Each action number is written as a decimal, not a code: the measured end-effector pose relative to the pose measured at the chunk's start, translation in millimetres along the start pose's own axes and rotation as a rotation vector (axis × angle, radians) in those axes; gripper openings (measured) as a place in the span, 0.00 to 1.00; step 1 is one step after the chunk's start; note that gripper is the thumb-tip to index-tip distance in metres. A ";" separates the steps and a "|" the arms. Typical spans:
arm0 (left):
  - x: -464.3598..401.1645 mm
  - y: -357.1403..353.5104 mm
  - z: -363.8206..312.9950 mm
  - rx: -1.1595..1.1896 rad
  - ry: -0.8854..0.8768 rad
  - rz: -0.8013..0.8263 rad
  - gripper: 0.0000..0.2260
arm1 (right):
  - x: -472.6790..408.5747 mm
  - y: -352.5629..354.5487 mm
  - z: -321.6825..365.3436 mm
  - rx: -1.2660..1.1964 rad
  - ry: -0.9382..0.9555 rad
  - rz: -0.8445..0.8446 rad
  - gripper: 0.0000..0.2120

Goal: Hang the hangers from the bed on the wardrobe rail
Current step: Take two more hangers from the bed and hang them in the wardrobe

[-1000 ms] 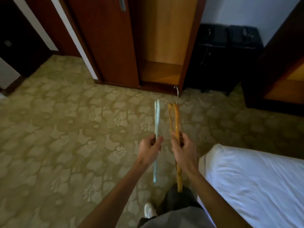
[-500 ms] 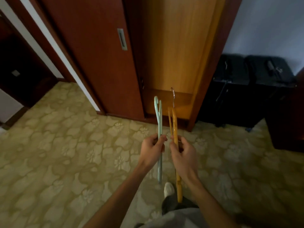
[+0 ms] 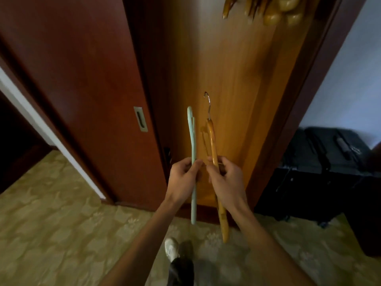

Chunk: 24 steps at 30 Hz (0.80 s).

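The wardrobe opening point(image 3: 231, 96) stands bare from its floor up to the wooden hangers point(image 3: 270, 11) crowding its top right. The sliding door point(image 3: 82, 89) walls off the left, the dark frame point(image 3: 305, 104) the right; black luggage point(image 3: 325, 168) fills the floor beyond

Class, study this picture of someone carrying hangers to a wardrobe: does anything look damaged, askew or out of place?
Nothing stands out. The left hand holds a pale green hanger and the right hand a wooden hanger, both intact, hooks up, facing the open wardrobe.
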<state>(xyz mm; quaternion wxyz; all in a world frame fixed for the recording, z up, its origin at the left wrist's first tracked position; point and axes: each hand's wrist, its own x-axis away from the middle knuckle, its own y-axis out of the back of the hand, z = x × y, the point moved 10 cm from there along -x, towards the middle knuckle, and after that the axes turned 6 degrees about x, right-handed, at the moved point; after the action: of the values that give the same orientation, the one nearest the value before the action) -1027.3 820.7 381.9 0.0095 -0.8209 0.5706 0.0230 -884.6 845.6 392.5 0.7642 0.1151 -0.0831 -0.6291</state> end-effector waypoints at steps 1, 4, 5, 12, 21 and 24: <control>-27.2 2.7 -8.8 0.003 -0.019 0.013 0.14 | -25.7 -4.6 10.6 0.006 0.013 -0.014 0.09; -111.6 14.6 -40.1 0.006 -0.094 0.032 0.13 | -102.1 -22.1 46.4 -0.003 0.060 -0.043 0.08; -138.7 18.6 -51.5 0.010 -0.113 0.038 0.13 | -126.9 -28.2 58.0 -0.007 0.068 -0.050 0.07; -306.7 39.5 -143.9 0.050 -0.202 0.087 0.13 | -285.1 -57.7 152.2 -0.040 0.132 -0.101 0.04; -455.8 27.3 -272.2 0.166 -0.290 0.088 0.11 | -432.5 -13.5 284.0 -0.028 0.253 -0.335 0.07; -489.3 14.2 -310.4 0.154 -0.322 0.099 0.10 | -462.2 3.9 317.1 -0.038 0.283 -0.406 0.07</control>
<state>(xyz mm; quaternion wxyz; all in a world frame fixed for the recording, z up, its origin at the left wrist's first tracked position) -1202.4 1260.9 715.8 0.1626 -0.7741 0.6016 0.1107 -1057.1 1276.9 706.1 0.6283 0.2019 0.0613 -0.7488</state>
